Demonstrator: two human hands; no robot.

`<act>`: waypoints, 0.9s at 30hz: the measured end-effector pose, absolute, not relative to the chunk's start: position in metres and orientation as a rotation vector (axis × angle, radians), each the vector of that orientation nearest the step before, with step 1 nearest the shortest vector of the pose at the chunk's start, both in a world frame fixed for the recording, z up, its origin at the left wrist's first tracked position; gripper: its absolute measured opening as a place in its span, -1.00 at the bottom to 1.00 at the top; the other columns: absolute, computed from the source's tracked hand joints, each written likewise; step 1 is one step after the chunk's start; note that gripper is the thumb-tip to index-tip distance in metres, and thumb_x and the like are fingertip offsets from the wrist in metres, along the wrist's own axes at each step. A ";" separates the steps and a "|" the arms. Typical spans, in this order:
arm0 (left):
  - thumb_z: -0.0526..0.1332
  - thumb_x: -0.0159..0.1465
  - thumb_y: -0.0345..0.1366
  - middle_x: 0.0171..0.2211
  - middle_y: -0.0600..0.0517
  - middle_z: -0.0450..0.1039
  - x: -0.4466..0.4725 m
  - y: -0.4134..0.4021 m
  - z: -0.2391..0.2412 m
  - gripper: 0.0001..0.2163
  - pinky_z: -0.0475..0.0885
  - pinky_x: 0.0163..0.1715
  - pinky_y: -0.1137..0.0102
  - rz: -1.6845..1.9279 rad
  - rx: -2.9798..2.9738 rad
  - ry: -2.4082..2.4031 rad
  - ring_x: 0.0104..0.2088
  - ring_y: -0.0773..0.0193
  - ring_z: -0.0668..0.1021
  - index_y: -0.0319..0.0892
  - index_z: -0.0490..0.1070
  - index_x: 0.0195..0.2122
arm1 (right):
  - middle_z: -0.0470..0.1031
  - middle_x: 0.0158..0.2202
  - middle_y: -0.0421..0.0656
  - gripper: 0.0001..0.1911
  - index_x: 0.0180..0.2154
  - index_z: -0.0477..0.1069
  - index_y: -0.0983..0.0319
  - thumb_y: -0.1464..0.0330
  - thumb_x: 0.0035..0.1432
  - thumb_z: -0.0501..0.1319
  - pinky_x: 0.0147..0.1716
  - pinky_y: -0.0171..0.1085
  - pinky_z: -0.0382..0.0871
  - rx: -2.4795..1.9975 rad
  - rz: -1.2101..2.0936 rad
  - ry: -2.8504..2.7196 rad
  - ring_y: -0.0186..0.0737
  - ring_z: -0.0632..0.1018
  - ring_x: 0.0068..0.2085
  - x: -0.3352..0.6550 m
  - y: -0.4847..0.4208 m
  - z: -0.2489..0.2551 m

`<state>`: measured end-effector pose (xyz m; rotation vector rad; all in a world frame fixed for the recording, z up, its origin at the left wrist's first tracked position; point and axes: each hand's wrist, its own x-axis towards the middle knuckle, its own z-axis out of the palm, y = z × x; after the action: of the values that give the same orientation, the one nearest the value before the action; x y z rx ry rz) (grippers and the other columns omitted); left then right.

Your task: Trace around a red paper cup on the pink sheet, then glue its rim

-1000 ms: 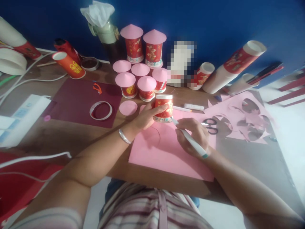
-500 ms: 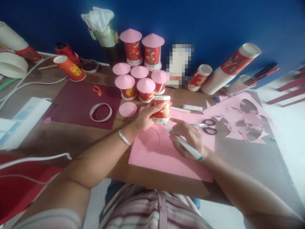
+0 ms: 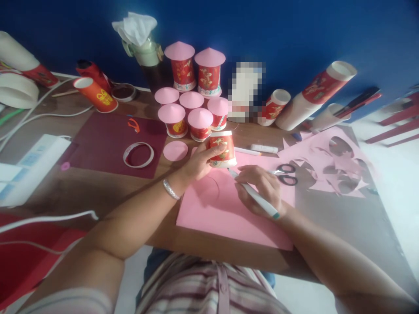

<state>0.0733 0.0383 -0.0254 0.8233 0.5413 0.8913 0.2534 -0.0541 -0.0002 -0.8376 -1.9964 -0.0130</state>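
Left fingers (image 3: 216, 152) around red cup (image 3: 228, 157), right fingers (image 3: 252, 173) gripping marker (image 3: 259, 200)

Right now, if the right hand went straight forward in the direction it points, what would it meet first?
Probably the red cup in the left hand, at its white bottom band: the pen in the right hand points there. One view leaves depth unclear.

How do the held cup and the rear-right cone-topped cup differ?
The rear-right cup wears a pink cone; the held cup has none. The left hand grips the held cup; the rear-right cup stands unheld. Both are red, gold-patterned, with a white lower band.
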 end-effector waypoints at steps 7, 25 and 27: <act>0.51 0.20 -0.16 -0.26 0.07 0.49 0.075 0.037 -0.021 -0.67 0.54 -0.14 0.37 0.882 0.813 0.522 -0.20 0.30 0.59 -0.16 0.47 -0.14 | 0.55 -0.38 -0.21 -0.83 -0.13 0.41 0.17 0.54 0.30 0.26 -0.45 -0.29 0.51 -0.925 -0.005 -2.000 -0.26 0.60 -0.42 0.252 -0.055 -0.001; 0.52 0.20 -0.11 -0.33 0.08 0.46 0.078 0.037 -0.026 -0.63 0.46 -0.30 0.44 0.886 0.927 0.541 -0.34 0.36 0.52 -0.19 0.41 -0.21 | 0.53 -0.37 -0.21 -0.85 -0.12 0.38 0.17 0.52 0.35 0.25 -0.45 -0.31 0.46 -0.922 -0.016 -2.036 -0.30 0.57 -0.42 0.248 -0.055 -0.007; 0.52 0.21 -0.12 -0.34 0.09 0.45 0.078 0.037 -0.027 -0.64 0.44 -0.33 0.46 0.885 0.933 0.535 -0.35 0.38 0.51 -0.19 0.41 -0.21 | 0.54 -0.36 -0.21 -0.85 -0.12 0.39 0.16 0.52 0.35 0.24 -0.45 -0.32 0.46 -0.933 -0.012 -2.038 -0.30 0.57 -0.41 0.248 -0.055 -0.007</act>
<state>0.0778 0.0374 -0.0271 0.9330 0.5345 0.8847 0.2480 -0.0547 -0.0072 -0.9330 -2.0380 -0.0115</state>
